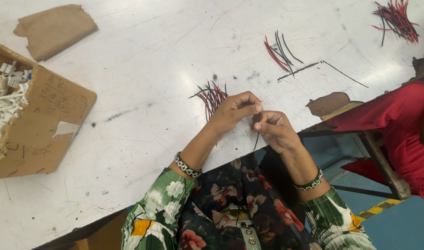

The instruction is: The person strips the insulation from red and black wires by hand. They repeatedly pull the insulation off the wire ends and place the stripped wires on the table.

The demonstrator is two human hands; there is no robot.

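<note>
- Wire [257, 134], thin and dark, is pinched between the left hand [233, 112] and right hand [273, 130] above the desk [142, 69] edge; both hands' fingers are clenched on it.
- Its long axis runs roughly twelve to six o'clock, free end hanging down.
- Risk: it may slip, since the pinch looks shallow.
- Red-and-black wire bundle [211, 96] lies at eleven o'clock.

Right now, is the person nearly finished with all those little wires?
Hard to tell. In hand: the left hand and right hand pinch one thin dark wire between them. Waiting on the table: red and black wire bundles beside the hands, further up and in the far corner. No finished pile is clearly visible.
</note>
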